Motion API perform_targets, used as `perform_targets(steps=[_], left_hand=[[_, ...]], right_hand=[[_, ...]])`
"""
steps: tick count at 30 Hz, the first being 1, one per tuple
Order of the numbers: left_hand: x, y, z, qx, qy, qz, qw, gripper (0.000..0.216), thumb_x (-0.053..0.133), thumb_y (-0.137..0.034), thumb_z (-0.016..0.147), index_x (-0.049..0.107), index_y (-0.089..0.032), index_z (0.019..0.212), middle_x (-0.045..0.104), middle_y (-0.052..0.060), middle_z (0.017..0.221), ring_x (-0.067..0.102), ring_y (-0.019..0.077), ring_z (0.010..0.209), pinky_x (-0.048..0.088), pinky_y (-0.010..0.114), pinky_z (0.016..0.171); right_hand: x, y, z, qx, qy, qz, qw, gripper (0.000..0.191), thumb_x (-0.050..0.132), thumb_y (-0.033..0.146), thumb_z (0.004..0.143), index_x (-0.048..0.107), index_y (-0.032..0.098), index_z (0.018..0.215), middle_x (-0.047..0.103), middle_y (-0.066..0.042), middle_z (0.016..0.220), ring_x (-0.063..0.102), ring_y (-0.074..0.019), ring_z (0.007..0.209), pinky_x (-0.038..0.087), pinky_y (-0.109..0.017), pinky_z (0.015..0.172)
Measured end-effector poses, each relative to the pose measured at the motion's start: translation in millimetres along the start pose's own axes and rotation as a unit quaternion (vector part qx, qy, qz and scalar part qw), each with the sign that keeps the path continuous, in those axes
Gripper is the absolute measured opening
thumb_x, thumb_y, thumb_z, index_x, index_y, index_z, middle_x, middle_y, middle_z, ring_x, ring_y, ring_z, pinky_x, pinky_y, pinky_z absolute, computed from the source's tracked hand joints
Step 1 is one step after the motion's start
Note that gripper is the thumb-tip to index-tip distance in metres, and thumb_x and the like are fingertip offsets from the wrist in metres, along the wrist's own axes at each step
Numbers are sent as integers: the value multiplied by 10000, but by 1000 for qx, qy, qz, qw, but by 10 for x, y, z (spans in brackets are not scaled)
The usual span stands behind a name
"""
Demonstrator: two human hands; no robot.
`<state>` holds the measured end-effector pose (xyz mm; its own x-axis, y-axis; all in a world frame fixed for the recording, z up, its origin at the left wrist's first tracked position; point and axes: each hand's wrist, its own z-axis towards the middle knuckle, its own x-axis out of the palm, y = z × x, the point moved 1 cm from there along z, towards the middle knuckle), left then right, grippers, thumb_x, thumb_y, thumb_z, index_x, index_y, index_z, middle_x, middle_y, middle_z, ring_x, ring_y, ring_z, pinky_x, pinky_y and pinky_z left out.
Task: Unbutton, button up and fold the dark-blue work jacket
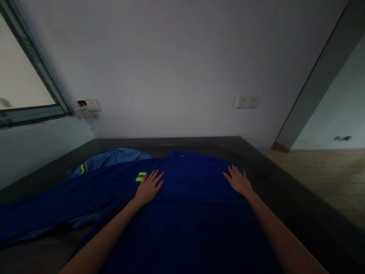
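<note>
A dark blue work shirt with neon yellow stripes lies spread flat on a dark table, collar toward the far wall. My left hand rests flat on the shirt's left shoulder area, fingers stretched out, just beside a yellow stripe patch. My right hand lies flat on the right shoulder, fingers spread. Neither hand holds anything. One sleeve extends far to the left across the table.
A lighter blue garment with a yellow stripe lies bunched at the back left. Wall sockets sit on the far wall and more sockets by the window at left. A tiled floor lies beyond the table's right edge.
</note>
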<state>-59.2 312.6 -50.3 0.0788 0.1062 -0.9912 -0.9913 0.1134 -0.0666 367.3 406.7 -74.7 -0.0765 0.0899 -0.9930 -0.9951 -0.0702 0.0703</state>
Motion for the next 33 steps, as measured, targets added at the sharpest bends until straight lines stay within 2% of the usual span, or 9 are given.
perform_targets(steps=[5,15,20,23,26,29,33], left_hand=[[0,1,6,-7,2,-2,1000,523,255,-457,968,280,-277,1458,246,41,1530,175,219,1420,175,477,1136],[-7,-42,38,-29,-9,-6,1000,516,276,-450,967,307,-268,1449,266,61,1523,193,234,1416,196,491,1125],[1,-49,28,-29,-19,-12,999,500,300,-425,966,339,-259,1436,296,65,1513,203,235,1414,196,494,1127],[-2,-34,20,-27,-35,-28,999,482,303,-414,965,405,-239,1403,346,75,1493,241,241,1402,209,488,1126],[-69,43,23,-35,-65,-39,996,439,338,-337,954,489,-189,1339,394,97,1464,331,243,1362,276,423,1111],[-219,203,28,-95,-91,-41,990,413,386,-243,917,516,-157,1300,480,130,1380,472,247,1250,362,364,1049],[-387,444,36,-191,-46,-60,979,370,410,-284,902,567,-121,1194,637,169,1128,620,287,1025,473,374,871]], right_hand=[[-17,11,42,-9,0,9,1000,756,142,579,922,246,64,1465,196,-152,1539,131,-273,1425,92,-548,1125],[13,3,321,-33,-7,15,999,723,158,565,931,264,87,1462,228,-151,1531,135,-261,1425,91,-553,1120],[10,-1,312,-43,-28,20,998,704,192,556,934,310,84,1444,276,-156,1513,143,-268,1423,103,-555,1118],[-23,18,271,-56,-65,37,996,679,250,561,924,404,99,1398,319,-155,1495,156,-274,1419,78,-555,1121],[-117,5,263,-58,-145,136,978,596,347,526,908,546,108,1283,409,-157,1444,236,-280,1397,62,-543,1127],[-278,-120,310,-6,-195,225,955,539,307,452,931,592,105,1228,482,-167,1387,349,-285,1347,185,-532,1107],[-523,-427,379,79,-222,262,936,560,224,383,952,573,57,1246,577,-209,1274,523,-292,1208,393,-451,995]])
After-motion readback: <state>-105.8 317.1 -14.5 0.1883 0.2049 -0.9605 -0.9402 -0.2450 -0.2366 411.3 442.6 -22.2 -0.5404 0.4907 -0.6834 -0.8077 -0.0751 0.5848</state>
